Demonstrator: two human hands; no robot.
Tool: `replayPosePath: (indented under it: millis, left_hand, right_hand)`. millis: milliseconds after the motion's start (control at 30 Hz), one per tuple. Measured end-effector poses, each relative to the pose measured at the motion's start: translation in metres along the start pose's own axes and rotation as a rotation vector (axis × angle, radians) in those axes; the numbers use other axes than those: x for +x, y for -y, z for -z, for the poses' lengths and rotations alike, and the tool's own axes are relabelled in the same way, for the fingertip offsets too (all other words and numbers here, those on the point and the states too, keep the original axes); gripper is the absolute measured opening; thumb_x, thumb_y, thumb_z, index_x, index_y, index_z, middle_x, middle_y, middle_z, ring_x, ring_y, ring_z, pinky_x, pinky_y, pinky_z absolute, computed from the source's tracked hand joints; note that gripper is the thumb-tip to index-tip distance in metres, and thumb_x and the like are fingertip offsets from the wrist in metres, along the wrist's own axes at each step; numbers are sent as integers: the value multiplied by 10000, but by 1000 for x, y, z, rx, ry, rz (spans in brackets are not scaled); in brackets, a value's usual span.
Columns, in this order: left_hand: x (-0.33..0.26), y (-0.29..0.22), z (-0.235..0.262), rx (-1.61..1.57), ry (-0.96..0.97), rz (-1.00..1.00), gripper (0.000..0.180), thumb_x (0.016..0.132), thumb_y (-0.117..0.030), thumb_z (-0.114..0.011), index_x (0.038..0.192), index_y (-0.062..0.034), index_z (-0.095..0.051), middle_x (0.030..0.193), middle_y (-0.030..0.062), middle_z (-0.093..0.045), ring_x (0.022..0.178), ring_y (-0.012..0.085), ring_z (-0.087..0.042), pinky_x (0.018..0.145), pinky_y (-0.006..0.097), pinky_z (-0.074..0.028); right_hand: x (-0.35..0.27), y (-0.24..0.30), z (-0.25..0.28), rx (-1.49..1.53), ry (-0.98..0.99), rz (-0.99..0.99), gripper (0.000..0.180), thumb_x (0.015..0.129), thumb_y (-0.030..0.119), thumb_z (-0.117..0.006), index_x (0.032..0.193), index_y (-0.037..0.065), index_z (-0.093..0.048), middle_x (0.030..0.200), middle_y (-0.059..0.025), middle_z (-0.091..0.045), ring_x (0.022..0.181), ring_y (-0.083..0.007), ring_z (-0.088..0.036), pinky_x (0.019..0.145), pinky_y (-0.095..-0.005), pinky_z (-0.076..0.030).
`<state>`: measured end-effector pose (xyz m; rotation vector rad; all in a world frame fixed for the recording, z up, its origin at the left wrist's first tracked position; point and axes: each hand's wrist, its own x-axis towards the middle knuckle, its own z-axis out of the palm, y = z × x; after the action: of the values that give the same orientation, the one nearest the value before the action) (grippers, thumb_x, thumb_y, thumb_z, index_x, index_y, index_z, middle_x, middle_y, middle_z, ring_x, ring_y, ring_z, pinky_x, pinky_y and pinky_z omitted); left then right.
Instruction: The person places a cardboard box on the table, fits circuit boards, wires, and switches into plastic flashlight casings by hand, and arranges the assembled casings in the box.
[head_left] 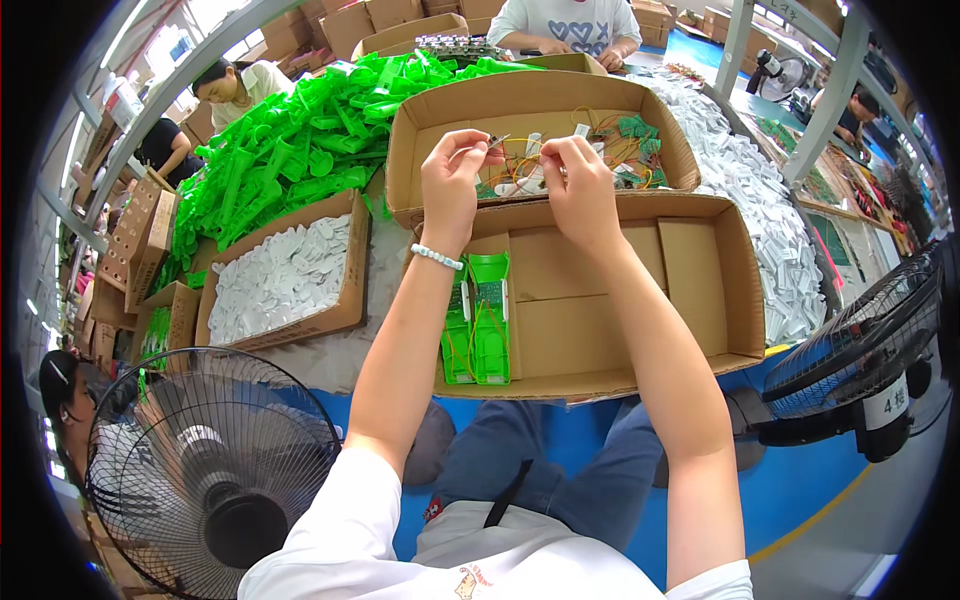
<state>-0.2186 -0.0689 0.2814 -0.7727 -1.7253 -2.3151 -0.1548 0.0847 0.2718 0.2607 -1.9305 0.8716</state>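
Note:
Above the far cardboard box both hands are raised, fingertips a short way apart. My left hand, with a beaded bracelet below it, is closed in a pinch on a small dark part with thin metal ends. A thin yellow wire stretches across toward my right hand, which is also pinched; what lies between its fingertips is too small to make out. Green circuit boards, coloured wires and white plastic parts lie in that box. In the near cardboard box, green plastic housings with wires sit at the left.
A heap of green plastic housings rises at the left, behind a carton of white plastic pieces. More white pieces pile up at the right. Fans stand at lower left and right. Several people work nearby.

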Motion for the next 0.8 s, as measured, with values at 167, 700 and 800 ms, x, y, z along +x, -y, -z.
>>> replayPosePath:
  millis: [167,700,800]
  left_hand:
    - [-2,3,-4,24,37,-76,149,897,33,-588,1046,39,-594,961,109,-657,878,189,-671,826,298,-536]
    - [4,-3,5,-59,-353,-94,102,937,-23,-596,1008,37,-555,935,97,-616,785,177,-652,742,314,-586]
    - [6,0,5,-77,-397,-118,97,940,-8,-582,1010,48,-546,945,116,-617,790,193,-661,767,320,-595]
  right_hand:
    - [3,0,0,-52,-41,84,44,867,34,-614,899,15,-590,871,-129,-624,902,-332,-588,771,-419,-480]
    - [5,-9,0,92,-164,-177,98,948,44,-570,1001,20,-648,928,-81,-675,850,-134,-633,784,-279,-500]
    - [7,-7,3,348,-205,-334,116,977,66,-539,1028,24,-634,957,-55,-660,872,-120,-616,792,-266,-489]
